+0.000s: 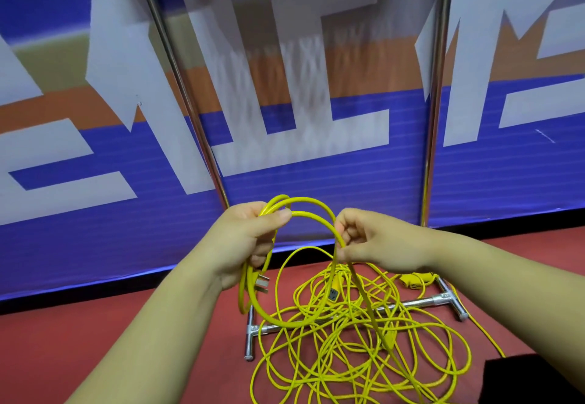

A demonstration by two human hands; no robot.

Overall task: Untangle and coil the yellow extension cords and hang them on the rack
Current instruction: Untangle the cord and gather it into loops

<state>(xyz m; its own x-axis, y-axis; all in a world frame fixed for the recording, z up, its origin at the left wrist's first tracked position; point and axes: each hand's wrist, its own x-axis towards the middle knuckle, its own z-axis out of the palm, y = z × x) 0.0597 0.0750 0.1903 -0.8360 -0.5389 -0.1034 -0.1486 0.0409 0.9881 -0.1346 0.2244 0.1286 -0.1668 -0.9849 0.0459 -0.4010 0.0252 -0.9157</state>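
Observation:
My left hand (250, 242) grips a few coiled loops of yellow cord (304, 210), thumb pressed on top; a metal-pronged plug (262, 283) hangs just below it. My right hand (364, 239) pinches the same cord where it drops toward the floor. Below both hands a tangled heap of yellow cords (354, 340) lies on the red floor, with a yellow socket end (333, 292) in it and another yellow connector (414, 280) at the right. The metal rack (180, 86) stands behind, its two uprights rising to the top of the view.
The rack's base bar (411, 304) and feet lie on the floor under the tangle. A blue, white and orange banner wall (316, 166) stands right behind the rack. A dark object (531, 378) sits at the bottom right corner.

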